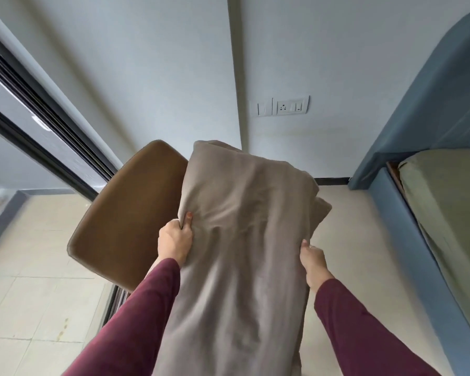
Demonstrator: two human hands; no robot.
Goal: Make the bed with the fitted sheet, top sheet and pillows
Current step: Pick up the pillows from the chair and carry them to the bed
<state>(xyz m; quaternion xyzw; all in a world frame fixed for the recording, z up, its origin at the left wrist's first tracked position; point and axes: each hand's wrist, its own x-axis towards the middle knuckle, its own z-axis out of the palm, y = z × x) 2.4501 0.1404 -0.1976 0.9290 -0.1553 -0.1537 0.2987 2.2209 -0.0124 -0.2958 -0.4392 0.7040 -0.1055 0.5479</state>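
A long taupe pillow [244,240] hangs lengthwise in front of me, held off the floor between both hands. My left hand [175,241] pinches its left edge, thumb pressed into the cloth. On the opposite edge my right hand [314,263] grips the fabric, fingers mostly hidden behind it. Both sleeves are maroon. The bed [445,207] lies at the right, its mattress covered by an olive-green fitted sheet, apart from the pillow. No top sheet is visible.
A brown chair [130,213] stands just left of the pillow, partly behind it. The bed has a blue frame and a blue padded headboard [429,99]. A wall socket panel [282,106] is ahead. A dark-framed sliding door [38,123] runs along the left. Pale floor tiles [33,308].
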